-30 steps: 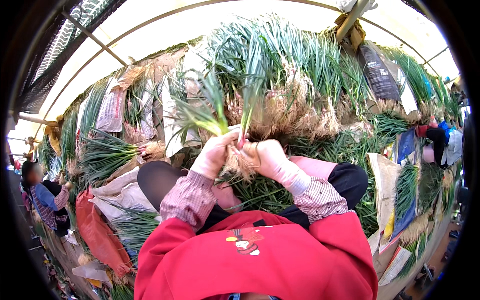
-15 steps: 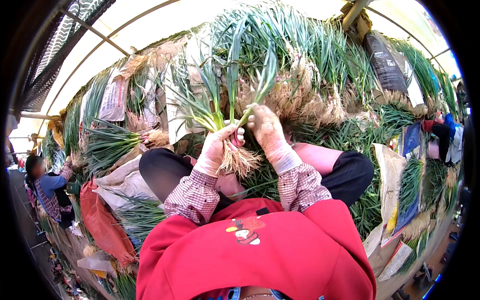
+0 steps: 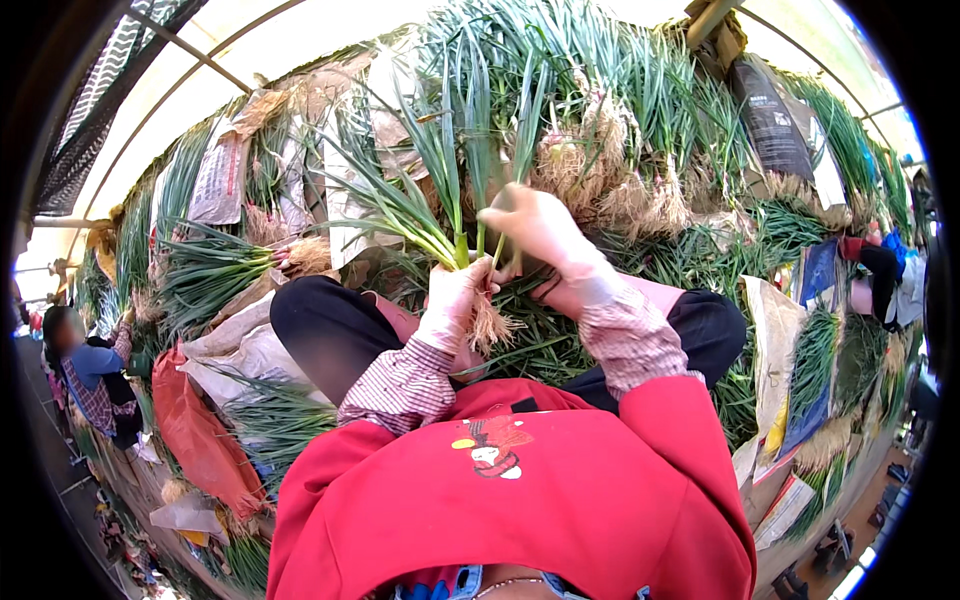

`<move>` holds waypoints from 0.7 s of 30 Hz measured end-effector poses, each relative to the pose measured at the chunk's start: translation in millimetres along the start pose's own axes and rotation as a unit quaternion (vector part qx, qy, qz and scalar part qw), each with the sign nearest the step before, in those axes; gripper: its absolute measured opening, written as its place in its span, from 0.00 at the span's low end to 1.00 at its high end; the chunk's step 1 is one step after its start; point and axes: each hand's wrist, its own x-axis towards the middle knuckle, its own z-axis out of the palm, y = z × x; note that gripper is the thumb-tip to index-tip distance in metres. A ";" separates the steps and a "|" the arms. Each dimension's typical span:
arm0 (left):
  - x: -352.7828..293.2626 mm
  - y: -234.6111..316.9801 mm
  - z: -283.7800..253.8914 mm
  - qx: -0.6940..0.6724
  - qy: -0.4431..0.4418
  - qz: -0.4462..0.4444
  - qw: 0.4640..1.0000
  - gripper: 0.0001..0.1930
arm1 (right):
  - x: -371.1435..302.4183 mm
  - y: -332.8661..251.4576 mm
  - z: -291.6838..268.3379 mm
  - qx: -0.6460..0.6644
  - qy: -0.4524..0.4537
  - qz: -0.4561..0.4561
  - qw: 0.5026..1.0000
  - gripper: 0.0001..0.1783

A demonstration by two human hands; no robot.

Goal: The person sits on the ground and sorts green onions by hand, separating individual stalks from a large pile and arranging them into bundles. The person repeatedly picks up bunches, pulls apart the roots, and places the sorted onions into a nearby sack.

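My left hand [image 3: 452,297], in a pale glove, grips a small bunch of green onions [image 3: 440,190] near their base. The tan roots [image 3: 492,325] hang out below my fist and the long green leaves fan upward. My right hand [image 3: 540,235], also gloved, is raised beside the bunch and pinches one of its leaves just above the left fist. I sit with dark trousers, a red vest and checked sleeves.
A large heap of green onions with root clumps [image 3: 600,170] lies in front of me. More bundles [image 3: 210,270], paper sacks [image 3: 225,345] and an orange bag [image 3: 200,440] lie to the left. Another person [image 3: 85,375] sits at far left, someone else [image 3: 875,280] at right.
Both hands have risen with the bunch, away from my lap. My right hand has moved from the roots up to the leaves above the left fist.
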 end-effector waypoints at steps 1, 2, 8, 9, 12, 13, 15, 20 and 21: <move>-2.6 -1.6 6.8 0.043 0.023 0.008 0.999 0.08 | 7.9 -4.9 5.7 -0.123 -0.017 -0.012 0.992 0.24; -4.2 -6.9 10.7 0.050 0.023 0.038 0.998 0.09 | 17.3 -1.2 16.5 -0.172 -0.001 -0.043 0.984 0.24; -17.2 3.3 -0.2 0.006 0.010 -0.010 1.000 0.07 | 46.3 37.5 28.6 -0.456 0.260 -0.199 0.828 0.08; -24.7 4.0 -3.3 -0.013 0.012 -0.017 1.000 0.08 | 67.2 73.0 5.7 -0.135 0.276 -0.156 0.939 0.12; -43.4 7.6 -16.2 0.005 0.002 -0.019 1.000 0.08 | 62.4 32.0 -35.2 0.427 0.187 -0.043 0.883 0.24; -47.7 8.3 -22.4 0.017 0.008 -0.016 1.000 0.08 | 58.5 6.3 -34.2 0.352 0.118 -0.023 0.928 0.27; -56.3 17.2 -17.9 0.066 0.000 -0.017 0.998 0.08 | 66.4 -11.0 -29.7 0.168 0.062 0.004 0.984 0.34; -94.9 49.5 -31.1 0.220 -0.028 -0.013 0.975 0.05 | 107.6 -56.9 -23.4 0.050 -0.058 -0.002 0.997 0.23; -104.0 57.8 -37.8 0.227 -0.020 -0.026 0.973 0.05 | 116.6 -59.9 -28.2 0.020 -0.019 0.010 1.000 0.20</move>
